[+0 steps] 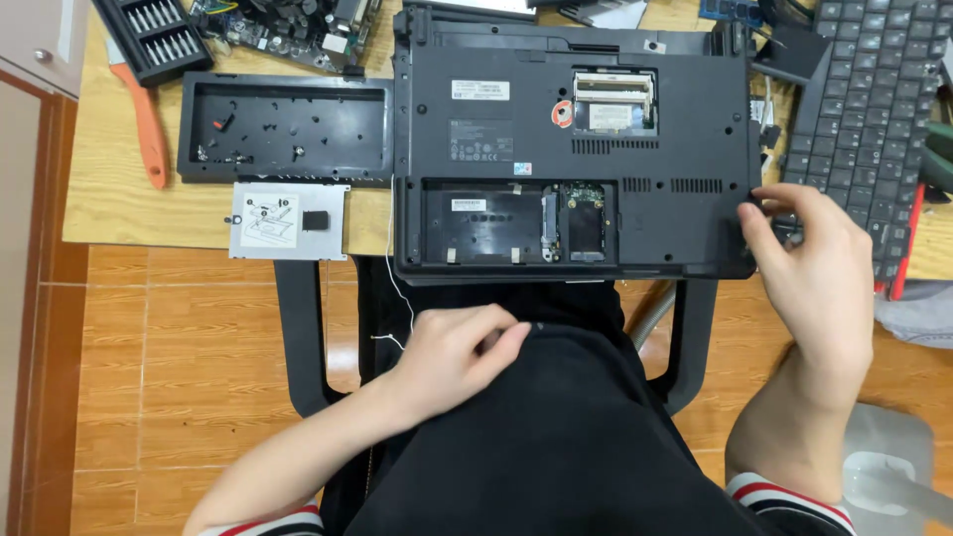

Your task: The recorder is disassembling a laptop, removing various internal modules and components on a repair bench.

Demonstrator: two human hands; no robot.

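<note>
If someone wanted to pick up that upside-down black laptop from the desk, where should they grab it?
Probably by its two short side edges, one hand from each side. The laptop lies flat, wide and bottom-up, its near edge overhanging the desk. The right hand already touches the right edge; the left hand rests on the lap.

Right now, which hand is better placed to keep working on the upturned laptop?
The right hand. Its fingers already touch the right edge of the laptop on the table. The left hand rests curled on the lap, clear of the laptop's near edge.
</note>
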